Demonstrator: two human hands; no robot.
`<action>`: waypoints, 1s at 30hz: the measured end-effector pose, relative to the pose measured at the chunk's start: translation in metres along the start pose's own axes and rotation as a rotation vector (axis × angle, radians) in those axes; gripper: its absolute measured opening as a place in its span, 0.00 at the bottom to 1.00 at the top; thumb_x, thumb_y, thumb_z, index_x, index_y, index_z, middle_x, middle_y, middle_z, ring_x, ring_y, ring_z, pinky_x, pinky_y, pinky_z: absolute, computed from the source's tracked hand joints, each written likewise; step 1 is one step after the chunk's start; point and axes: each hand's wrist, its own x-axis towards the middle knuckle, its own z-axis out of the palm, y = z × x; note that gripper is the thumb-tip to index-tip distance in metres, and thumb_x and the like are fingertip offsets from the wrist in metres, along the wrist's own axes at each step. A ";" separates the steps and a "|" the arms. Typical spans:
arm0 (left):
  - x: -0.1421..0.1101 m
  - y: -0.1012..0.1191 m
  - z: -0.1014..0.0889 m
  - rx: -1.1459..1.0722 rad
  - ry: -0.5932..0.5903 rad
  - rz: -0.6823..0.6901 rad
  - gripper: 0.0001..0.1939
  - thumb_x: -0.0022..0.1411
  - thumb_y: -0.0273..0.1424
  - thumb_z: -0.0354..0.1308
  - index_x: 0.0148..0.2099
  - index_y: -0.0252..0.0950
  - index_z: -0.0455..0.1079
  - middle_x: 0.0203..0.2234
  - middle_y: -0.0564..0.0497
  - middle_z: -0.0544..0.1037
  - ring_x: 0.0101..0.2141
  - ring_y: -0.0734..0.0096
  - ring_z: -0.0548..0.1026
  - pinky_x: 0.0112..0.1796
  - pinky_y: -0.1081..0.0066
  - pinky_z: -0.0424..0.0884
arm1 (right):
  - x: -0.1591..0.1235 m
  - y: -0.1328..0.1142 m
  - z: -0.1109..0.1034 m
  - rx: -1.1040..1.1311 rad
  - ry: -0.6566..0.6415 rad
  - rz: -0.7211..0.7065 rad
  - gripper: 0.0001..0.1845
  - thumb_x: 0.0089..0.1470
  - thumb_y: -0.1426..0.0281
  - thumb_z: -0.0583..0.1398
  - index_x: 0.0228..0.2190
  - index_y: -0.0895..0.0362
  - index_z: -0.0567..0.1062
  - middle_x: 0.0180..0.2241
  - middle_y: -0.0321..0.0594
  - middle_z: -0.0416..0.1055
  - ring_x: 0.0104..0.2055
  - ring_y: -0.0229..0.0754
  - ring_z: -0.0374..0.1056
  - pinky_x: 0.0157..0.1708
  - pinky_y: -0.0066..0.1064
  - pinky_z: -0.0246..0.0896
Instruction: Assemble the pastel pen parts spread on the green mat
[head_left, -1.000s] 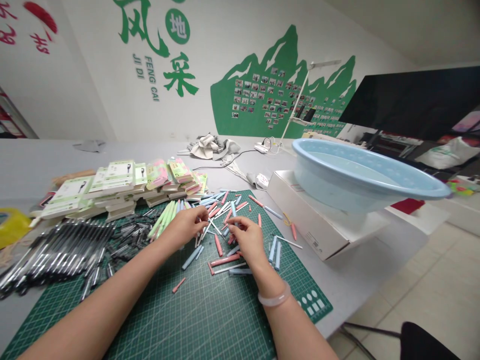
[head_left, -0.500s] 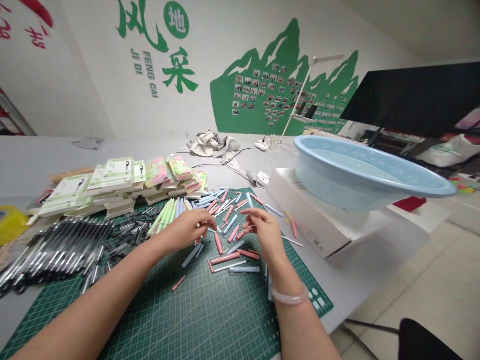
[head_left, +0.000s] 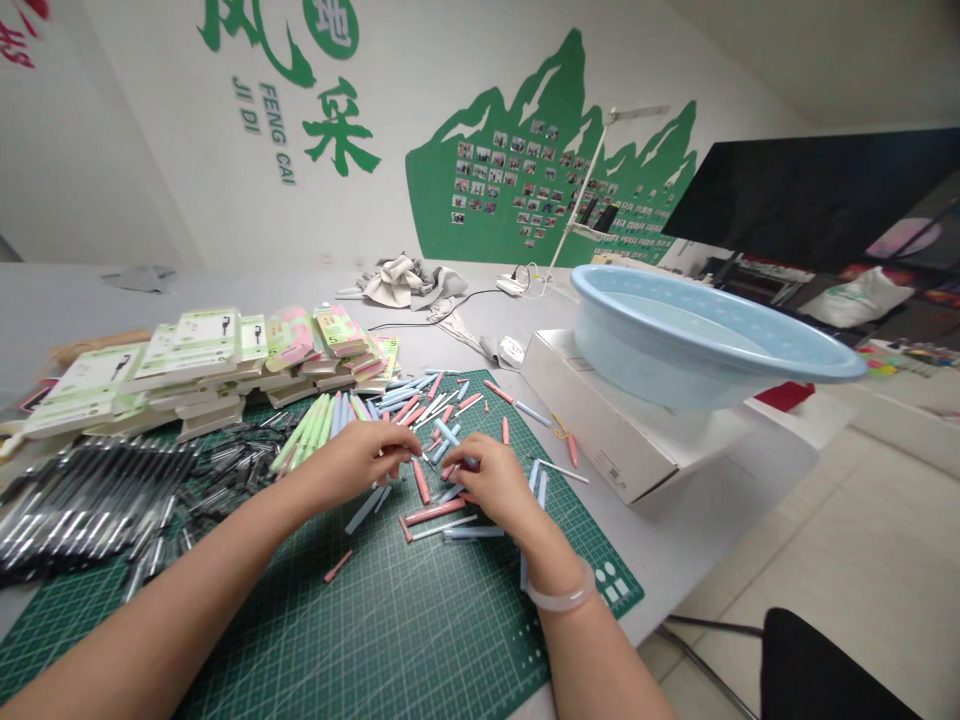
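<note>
My right hand (head_left: 495,485), with a pale bracelet on the wrist, is closed over the pile of pen parts, its fingers round a light blue pen part (head_left: 448,433). Close by on the left, my left hand (head_left: 375,458) has its fingers curled together; whatever they pinch is too small to make out. Below and between the hands lie a pink pen barrel (head_left: 421,482) and a longer pink pen (head_left: 435,511). Pink, blue and white pen parts are scattered over the green cutting mat (head_left: 360,630). Green pen barrels (head_left: 310,430) lie bundled behind my left hand.
Clear-barrelled black pens (head_left: 97,500) lie in rows at left, below stacked small boxes (head_left: 187,345). A blue basin (head_left: 675,350) rests on a white carton (head_left: 592,420) at right. Cloths (head_left: 409,282) and a power strip (head_left: 511,286) lie at the back.
My right hand has moved left and closed on a blue pen part. Its spread fingers have come together. My left hand stays near the pile, and the whole view has shifted slightly.
</note>
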 end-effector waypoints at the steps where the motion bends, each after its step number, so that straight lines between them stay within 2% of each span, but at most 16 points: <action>1: 0.000 0.000 0.000 0.000 0.007 -0.002 0.12 0.59 0.33 0.48 0.39 0.39 0.72 0.25 0.54 0.76 0.23 0.75 0.72 0.28 0.77 0.65 | 0.000 0.001 0.005 -0.042 -0.032 -0.006 0.12 0.42 0.81 0.62 0.28 0.53 0.77 0.30 0.34 0.69 0.33 0.37 0.65 0.34 0.28 0.57; 4: 0.000 0.000 -0.004 -0.006 0.035 -0.015 0.12 0.58 0.33 0.48 0.38 0.39 0.73 0.25 0.54 0.76 0.23 0.74 0.72 0.28 0.77 0.65 | -0.003 0.002 0.014 -0.197 -0.115 -0.062 0.10 0.42 0.80 0.63 0.28 0.54 0.77 0.31 0.36 0.69 0.35 0.38 0.65 0.35 0.28 0.56; 7: -0.001 0.003 -0.008 -0.007 0.053 -0.016 0.11 0.58 0.31 0.49 0.37 0.40 0.73 0.23 0.54 0.75 0.24 0.74 0.72 0.28 0.78 0.64 | -0.004 0.001 0.016 -0.363 -0.135 -0.108 0.07 0.44 0.77 0.63 0.28 0.54 0.77 0.32 0.38 0.69 0.38 0.40 0.64 0.37 0.28 0.54; 10: -0.003 0.005 -0.010 -0.020 0.055 -0.009 0.11 0.58 0.31 0.49 0.39 0.40 0.71 0.21 0.56 0.73 0.23 0.75 0.71 0.27 0.78 0.63 | -0.005 -0.002 0.016 -0.460 -0.152 -0.155 0.04 0.46 0.75 0.63 0.28 0.54 0.77 0.31 0.39 0.69 0.37 0.41 0.64 0.34 0.29 0.53; 14: -0.005 0.006 -0.010 -0.099 0.105 -0.021 0.13 0.58 0.31 0.49 0.46 0.41 0.64 0.20 0.58 0.72 0.22 0.75 0.71 0.26 0.77 0.63 | -0.005 -0.009 0.017 -0.528 -0.163 -0.227 0.04 0.49 0.74 0.60 0.26 0.55 0.76 0.29 0.39 0.68 0.35 0.42 0.63 0.31 0.29 0.51; 17: -0.005 0.005 -0.009 -0.162 0.140 -0.047 0.14 0.57 0.32 0.51 0.47 0.40 0.58 0.21 0.58 0.72 0.20 0.74 0.70 0.24 0.76 0.63 | -0.007 -0.012 0.018 -0.540 -0.156 -0.245 0.05 0.50 0.74 0.60 0.25 0.55 0.75 0.30 0.40 0.68 0.33 0.41 0.62 0.29 0.29 0.50; 23: -0.006 0.007 -0.008 -0.144 0.106 -0.039 0.06 0.57 0.33 0.51 0.37 0.39 0.65 0.23 0.56 0.73 0.23 0.74 0.72 0.26 0.76 0.65 | -0.009 -0.005 0.014 -0.363 -0.092 -0.135 0.05 0.46 0.78 0.60 0.26 0.56 0.74 0.31 0.38 0.68 0.32 0.38 0.63 0.31 0.27 0.54; 27: -0.006 0.010 -0.002 -0.148 0.128 -0.032 0.08 0.57 0.34 0.51 0.35 0.38 0.69 0.20 0.56 0.73 0.23 0.74 0.72 0.28 0.75 0.65 | -0.005 -0.001 0.005 -0.113 0.057 -0.025 0.06 0.45 0.78 0.59 0.26 0.56 0.74 0.29 0.36 0.68 0.30 0.36 0.64 0.32 0.27 0.57; 30: -0.005 0.013 0.006 -0.196 0.174 -0.026 0.09 0.57 0.35 0.51 0.34 0.37 0.71 0.21 0.55 0.73 0.22 0.74 0.71 0.27 0.75 0.65 | -0.002 -0.003 0.001 0.048 0.138 -0.002 0.04 0.45 0.75 0.61 0.25 0.56 0.75 0.27 0.35 0.69 0.30 0.37 0.65 0.31 0.27 0.59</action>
